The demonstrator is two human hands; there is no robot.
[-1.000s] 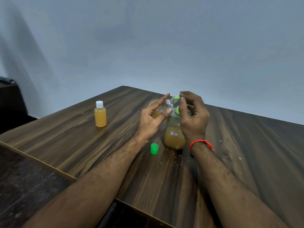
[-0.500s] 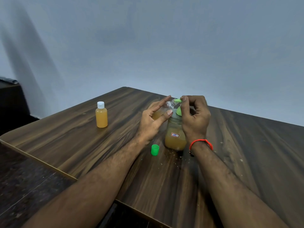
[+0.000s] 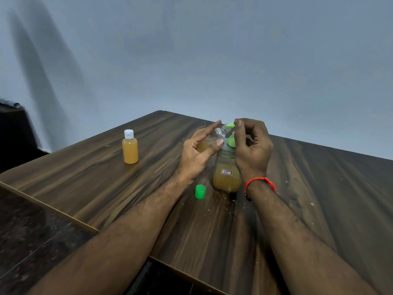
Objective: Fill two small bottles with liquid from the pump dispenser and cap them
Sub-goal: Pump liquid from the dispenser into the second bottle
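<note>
Not much has moved; the left hand (image 3: 197, 154) still holds the tilted little bottle (image 3: 212, 139) at the pump (image 3: 230, 133); the right hand (image 3: 252, 145) presses it; the bottle looks light and slippery, so grip its middle; green cap (image 3: 200, 191) waits on the worktop (image 3: 106, 188).

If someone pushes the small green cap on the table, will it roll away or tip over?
The green cap stands upright on one flat end, so a push would probably slide it, not roll it. It looks like light plastic, so it may tip easily. Once on its side, its round wall would likely let it roll on the smooth table.
</note>
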